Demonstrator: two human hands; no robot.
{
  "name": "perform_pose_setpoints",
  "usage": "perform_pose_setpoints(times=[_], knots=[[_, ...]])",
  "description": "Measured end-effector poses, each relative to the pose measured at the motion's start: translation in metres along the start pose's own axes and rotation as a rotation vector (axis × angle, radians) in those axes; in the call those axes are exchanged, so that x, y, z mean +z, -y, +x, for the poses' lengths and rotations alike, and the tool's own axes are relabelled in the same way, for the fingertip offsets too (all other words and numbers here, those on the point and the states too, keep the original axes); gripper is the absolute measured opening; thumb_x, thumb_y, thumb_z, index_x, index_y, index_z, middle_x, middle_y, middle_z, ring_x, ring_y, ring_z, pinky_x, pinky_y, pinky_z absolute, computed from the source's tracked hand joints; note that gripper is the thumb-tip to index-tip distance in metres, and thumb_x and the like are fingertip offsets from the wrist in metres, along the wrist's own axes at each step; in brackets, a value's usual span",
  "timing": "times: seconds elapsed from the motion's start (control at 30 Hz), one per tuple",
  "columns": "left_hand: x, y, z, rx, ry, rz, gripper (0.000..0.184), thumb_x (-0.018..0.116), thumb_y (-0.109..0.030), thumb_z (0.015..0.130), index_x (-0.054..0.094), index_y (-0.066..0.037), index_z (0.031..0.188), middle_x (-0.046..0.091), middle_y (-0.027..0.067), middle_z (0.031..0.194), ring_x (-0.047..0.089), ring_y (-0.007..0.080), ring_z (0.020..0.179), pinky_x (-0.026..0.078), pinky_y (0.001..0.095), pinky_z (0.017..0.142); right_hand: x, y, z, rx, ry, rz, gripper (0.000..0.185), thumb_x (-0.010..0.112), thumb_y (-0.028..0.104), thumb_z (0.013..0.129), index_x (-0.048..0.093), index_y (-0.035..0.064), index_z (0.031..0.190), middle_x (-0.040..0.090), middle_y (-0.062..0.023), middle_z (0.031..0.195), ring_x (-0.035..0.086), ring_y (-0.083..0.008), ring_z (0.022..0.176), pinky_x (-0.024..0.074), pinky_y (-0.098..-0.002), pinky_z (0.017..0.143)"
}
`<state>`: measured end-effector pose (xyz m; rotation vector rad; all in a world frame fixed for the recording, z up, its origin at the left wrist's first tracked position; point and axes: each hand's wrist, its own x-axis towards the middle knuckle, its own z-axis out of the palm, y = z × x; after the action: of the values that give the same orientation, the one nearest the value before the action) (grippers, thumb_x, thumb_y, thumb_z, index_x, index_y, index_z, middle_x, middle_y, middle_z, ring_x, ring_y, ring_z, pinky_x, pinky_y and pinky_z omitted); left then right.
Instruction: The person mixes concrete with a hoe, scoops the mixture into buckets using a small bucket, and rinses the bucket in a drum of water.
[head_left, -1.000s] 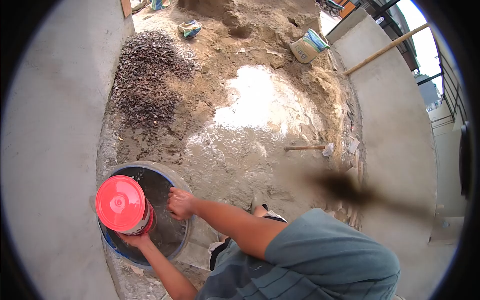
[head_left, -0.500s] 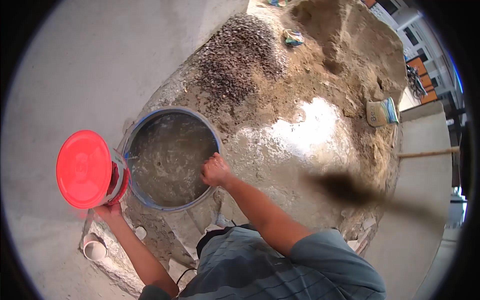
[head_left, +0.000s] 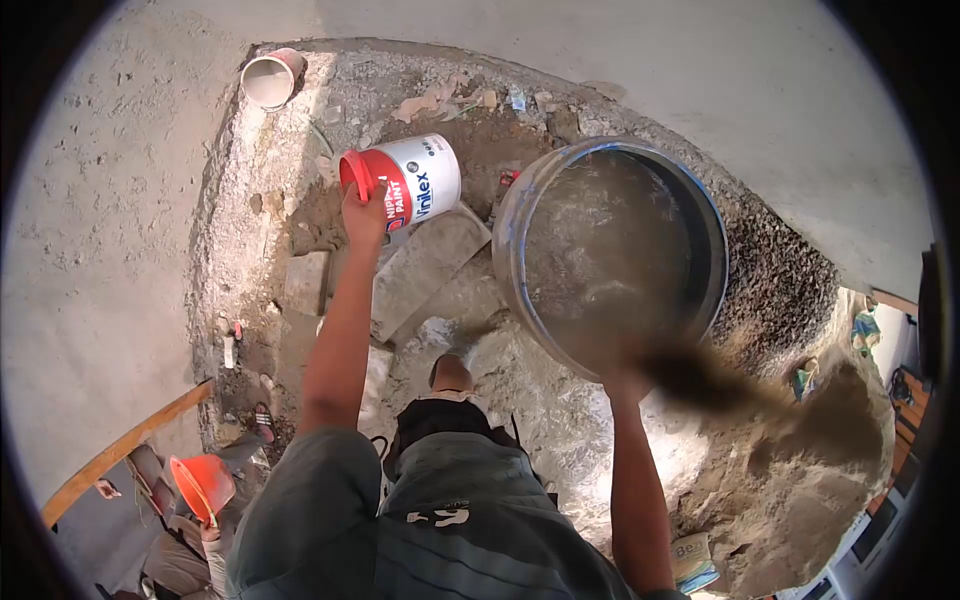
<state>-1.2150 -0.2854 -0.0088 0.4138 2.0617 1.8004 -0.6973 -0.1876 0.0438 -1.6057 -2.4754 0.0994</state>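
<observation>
My left hand (head_left: 366, 212) is closed on a white and red paint bucket (head_left: 425, 178) lettered Nippon Paint Vinilex. The bucket lies tilted on its side in the air, its red end to the left. At the near rim of a large round tub (head_left: 507, 235) is my right hand (head_left: 627, 386); a dark blur covers its fingers, so their grip is hidden. Murky grey-brown liquid (head_left: 610, 240) fills much of the tub. The bucket is left of the tub, apart from it.
Dark gravel (head_left: 780, 285) and a sand heap (head_left: 830, 440) lie right of the tub. A small pail (head_left: 272, 80) stands at upper left. Concrete slabs (head_left: 425, 270) lie below the bucket. At lower left, another person's hand (head_left: 210, 532) holds an orange-red container (head_left: 203, 483).
The view has swung left, bringing another person into sight. The bucket has turned from showing its round red end to showing its lettered side. My right hand stays at the tub's rim.
</observation>
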Motion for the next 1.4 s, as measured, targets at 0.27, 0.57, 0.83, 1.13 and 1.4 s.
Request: perform_pose_setpoints(times=[0.27, 0.57, 0.83, 1.13, 1.4], knots=[[0.055, 0.166, -0.076, -0.249, 0.155, 1.012, 0.022, 0.068, -0.021, 0.086, 0.069, -0.010, 0.104, 0.073, 0.0136, 0.103, 0.067, 0.0374, 0.096, 0.050, 0.0476, 0.085, 0.015, -0.021, -0.007, -0.103, 0.074, 0.046, 0.021, 0.059, 0.026, 0.088, 0.069, 0.0082, 0.084, 0.066, -0.0082, 0.078, 0.062, -0.0302, 0.076, 0.0425, -0.0419, 0.077], [0.054, 0.270, -0.103, -0.223, 0.536, 1.644, 0.030, 0.045, -0.019, 0.095, 0.074, -0.015, 0.106, 0.073, 0.0126, 0.105, 0.068, 0.0302, 0.105, 0.020, 0.0524, 0.120, -0.001, 0.003, 0.015, -0.061, 0.072, 0.145, 0.015, 0.061, 0.023, 0.085, 0.068, 0.0101, 0.081, 0.064, -0.0051, 0.076, 0.060, -0.0273, 0.070, 0.0414, -0.0388, 0.074], [0.048, 0.172, -0.149, -0.005, 0.774, 1.610, 0.057, 0.074, -0.026, 0.082, 0.056, -0.014, 0.135, 0.066, 0.0157, 0.124, 0.059, 0.0354, 0.120, 0.040, 0.0499, 0.108, -0.013, -0.012, -0.006, 0.078, -0.136, 0.301, 0.015, 0.066, 0.026, 0.081, 0.070, 0.0125, 0.075, 0.069, -0.0034, 0.079, 0.064, -0.0249, 0.075, 0.0434, -0.0389, 0.081], [-0.062, 0.111, -0.238, 0.062, 1.122, 1.004, 0.037, 0.075, -0.015, 0.085, 0.065, 0.003, 0.116, 0.073, 0.0129, 0.101, 0.070, 0.0203, 0.090, 0.054, 0.0312, 0.083, -0.145, -0.105, -0.226, 0.300, 0.100, 1.513, 0.055, 0.075, 0.034, 0.087, 0.060, 0.0121, 0.135, 0.063, -0.0101, 0.131, 0.055, -0.0272, 0.126, 0.0434, -0.0414, 0.107], [-0.002, 0.039, -0.355, -0.369, 1.312, 1.373, 0.031, 0.071, -0.017, 0.091, 0.064, -0.006, 0.119, 0.068, -0.0001, 0.094, 0.064, 0.0141, 0.076, 0.050, 0.0322, 0.063, -0.082, -0.133, -0.977, 1.900, 0.118, 0.565, 0.034, 0.074, 0.027, 0.084, 0.069, 0.0045, 0.109, 0.070, -0.0128, 0.088, 0.067, -0.0225, 0.075, 0.0526, -0.0362, 0.069]])
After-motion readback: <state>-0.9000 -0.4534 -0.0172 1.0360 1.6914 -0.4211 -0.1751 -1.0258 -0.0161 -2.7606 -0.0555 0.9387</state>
